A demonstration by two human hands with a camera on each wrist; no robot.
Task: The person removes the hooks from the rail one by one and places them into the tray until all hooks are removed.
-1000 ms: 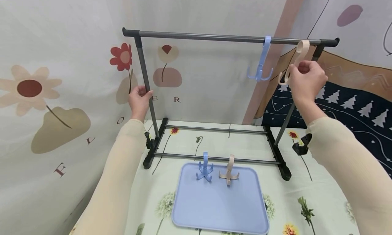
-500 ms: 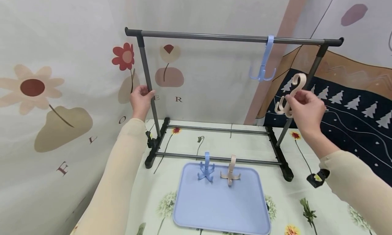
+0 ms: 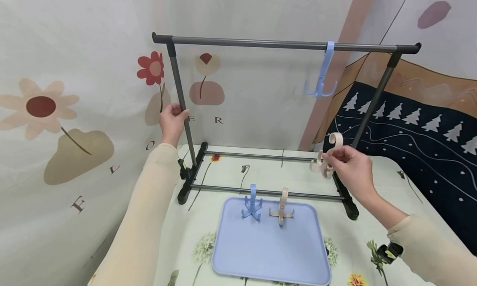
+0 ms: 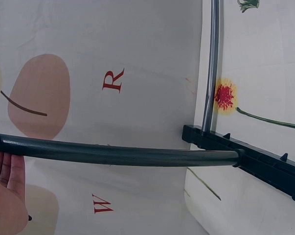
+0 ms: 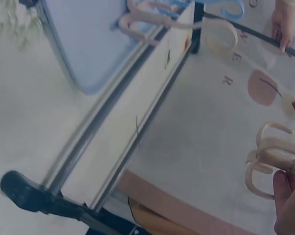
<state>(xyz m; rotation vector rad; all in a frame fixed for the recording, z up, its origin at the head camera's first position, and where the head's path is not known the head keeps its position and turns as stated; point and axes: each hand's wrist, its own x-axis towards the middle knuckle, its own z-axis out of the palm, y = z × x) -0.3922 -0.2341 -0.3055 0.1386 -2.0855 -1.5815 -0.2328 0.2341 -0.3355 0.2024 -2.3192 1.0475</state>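
In the head view my left hand (image 3: 172, 122) holds the left post (image 3: 178, 85) of a dark clothes rack; the left wrist view has the thumb on one side of that post (image 4: 113, 152) and the fingers on the other. My right hand (image 3: 354, 172) pinches a beige multi-prong hook (image 3: 336, 140) in front of the rack's lower right side. Fingers hide part of its stem, while its prongs (image 5: 253, 156) show in the right wrist view. A blue hook (image 3: 321, 74) hangs from the top bar (image 3: 242, 42), towards the right end.
A light blue tray (image 3: 268, 253) lies before the rack on a flowered cloth. At its back edge are a blue hook (image 3: 251, 207) and a beige hook (image 3: 282, 213), by the lower front bar (image 3: 309, 195). Patterned curtains stand behind the rack.
My right hand has come down from near the top bar's right end, and slightly left, carrying the beige hook. The left hand stays on the post.
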